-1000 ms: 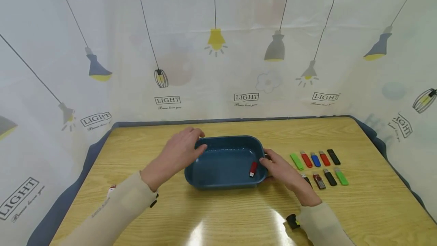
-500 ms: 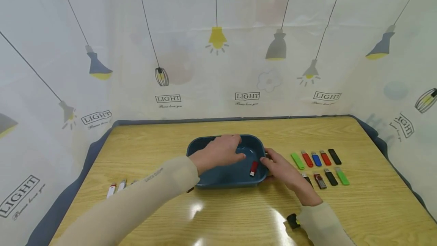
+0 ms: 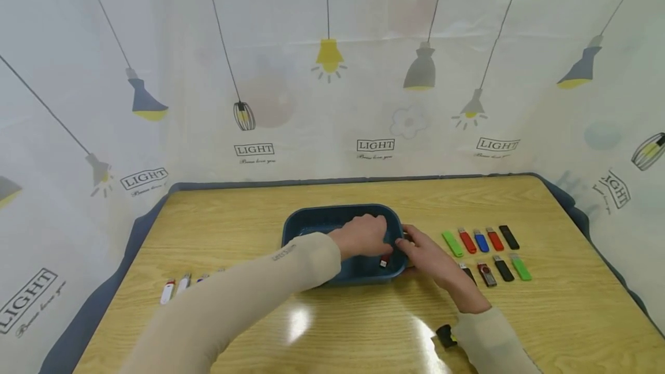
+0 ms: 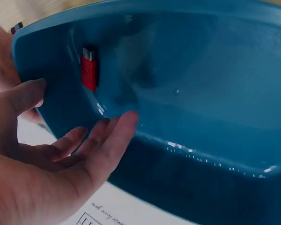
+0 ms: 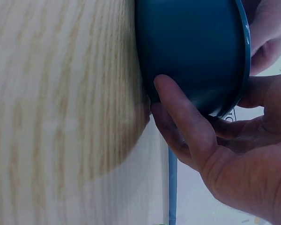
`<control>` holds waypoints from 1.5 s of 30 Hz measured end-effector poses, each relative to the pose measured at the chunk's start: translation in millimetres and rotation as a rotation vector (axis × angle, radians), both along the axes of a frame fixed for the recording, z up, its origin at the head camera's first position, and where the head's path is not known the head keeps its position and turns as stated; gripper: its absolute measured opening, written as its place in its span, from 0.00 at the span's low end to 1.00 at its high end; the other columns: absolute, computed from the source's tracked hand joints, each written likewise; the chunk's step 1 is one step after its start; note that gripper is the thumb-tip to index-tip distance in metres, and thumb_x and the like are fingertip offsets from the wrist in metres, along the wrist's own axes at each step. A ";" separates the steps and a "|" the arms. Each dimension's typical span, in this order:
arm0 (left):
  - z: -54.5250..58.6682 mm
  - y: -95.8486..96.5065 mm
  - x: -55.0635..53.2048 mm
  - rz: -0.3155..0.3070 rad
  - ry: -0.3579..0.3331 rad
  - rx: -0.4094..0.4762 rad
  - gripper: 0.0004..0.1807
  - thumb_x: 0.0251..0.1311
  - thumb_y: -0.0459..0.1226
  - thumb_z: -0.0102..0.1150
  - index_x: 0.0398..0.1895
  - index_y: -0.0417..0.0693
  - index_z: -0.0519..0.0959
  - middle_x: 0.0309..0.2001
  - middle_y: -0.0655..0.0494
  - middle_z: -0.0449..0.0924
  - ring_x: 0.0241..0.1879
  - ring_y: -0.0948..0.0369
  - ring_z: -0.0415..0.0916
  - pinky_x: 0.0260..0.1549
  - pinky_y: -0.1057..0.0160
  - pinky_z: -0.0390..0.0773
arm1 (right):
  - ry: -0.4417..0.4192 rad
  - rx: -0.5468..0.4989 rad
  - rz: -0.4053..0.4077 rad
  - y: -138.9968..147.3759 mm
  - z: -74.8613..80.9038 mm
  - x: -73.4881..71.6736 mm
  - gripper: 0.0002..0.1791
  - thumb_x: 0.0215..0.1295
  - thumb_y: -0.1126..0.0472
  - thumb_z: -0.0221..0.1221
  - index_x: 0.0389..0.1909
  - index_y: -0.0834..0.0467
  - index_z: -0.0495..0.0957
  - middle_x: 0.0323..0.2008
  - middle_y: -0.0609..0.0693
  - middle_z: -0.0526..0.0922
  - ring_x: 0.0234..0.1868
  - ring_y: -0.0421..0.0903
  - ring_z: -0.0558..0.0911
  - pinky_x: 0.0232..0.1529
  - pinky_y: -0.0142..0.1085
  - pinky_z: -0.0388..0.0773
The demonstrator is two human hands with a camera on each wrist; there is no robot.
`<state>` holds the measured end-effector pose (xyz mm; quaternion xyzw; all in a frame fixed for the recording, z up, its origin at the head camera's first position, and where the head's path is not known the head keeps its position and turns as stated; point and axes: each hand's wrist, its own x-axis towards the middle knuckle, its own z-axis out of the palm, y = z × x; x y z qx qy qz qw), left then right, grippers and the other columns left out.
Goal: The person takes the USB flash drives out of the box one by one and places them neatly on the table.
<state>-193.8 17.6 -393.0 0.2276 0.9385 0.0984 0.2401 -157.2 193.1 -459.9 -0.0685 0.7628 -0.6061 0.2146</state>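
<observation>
A dark blue plastic bin [image 3: 312, 221] sits mid-table. One red USB stick [image 4: 89, 71] lies on its floor near the right end, metal plug showing. My left hand [image 3: 365, 235] is inside the bin over that stick, partly covering it in the head view. In the left wrist view the fingers [image 4: 110, 140] are slightly bent and apart from the stick, holding nothing. My right hand [image 3: 431, 258] grips the bin's right end. In the right wrist view its fingers [image 5: 185, 110] press the outer wall while the thumb is at the rim.
To the right, several USB sticks lie in two rows, including a green stick [image 3: 452, 244], a blue stick [image 3: 481, 241] and a black stick [image 3: 509, 237]. More sticks, such as a white one [image 3: 167, 292], lie left, partly hidden by the left sleeve. A printed curtain [image 3: 312, 103] surrounds the table.
My left hand has moved right from the bin's left rim to above the red USB stick. More sticks at left have come into view. The right hand keeps its grip on the bin.
</observation>
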 end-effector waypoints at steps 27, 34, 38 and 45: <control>-30.4 23.8 4.1 -0.021 0.147 -0.139 0.30 0.70 0.52 0.61 0.64 0.39 0.75 0.57 0.41 0.74 0.53 0.49 0.76 0.51 0.53 0.83 | 0.024 0.005 0.011 -1.0 2.2 2.3 0.31 0.85 0.58 0.41 0.79 0.70 0.48 0.70 0.75 0.62 0.65 0.70 0.73 0.49 0.54 0.86; -34.9 27.4 5.6 -0.033 0.163 -0.177 0.30 0.72 0.50 0.58 0.67 0.39 0.74 0.60 0.40 0.72 0.57 0.47 0.74 0.52 0.53 0.83 | 0.023 0.000 0.014 -0.4 2.3 3.2 0.32 0.85 0.58 0.41 0.79 0.70 0.47 0.69 0.76 0.63 0.64 0.70 0.74 0.49 0.54 0.86; -34.8 27.9 7.3 -0.051 0.188 -0.199 0.26 0.74 0.47 0.57 0.66 0.39 0.75 0.58 0.41 0.74 0.55 0.48 0.75 0.49 0.55 0.84 | 0.028 -0.002 0.016 -0.4 2.1 3.5 0.32 0.85 0.58 0.42 0.79 0.71 0.47 0.69 0.76 0.63 0.64 0.70 0.74 0.48 0.54 0.86; -35.4 28.5 5.4 -0.084 0.176 -0.210 0.21 0.77 0.43 0.53 0.64 0.39 0.77 0.55 0.42 0.78 0.51 0.50 0.80 0.48 0.55 0.85 | 0.020 0.013 -0.007 -0.2 0.5 0.9 0.31 0.85 0.57 0.42 0.79 0.69 0.49 0.69 0.75 0.63 0.65 0.70 0.73 0.48 0.53 0.86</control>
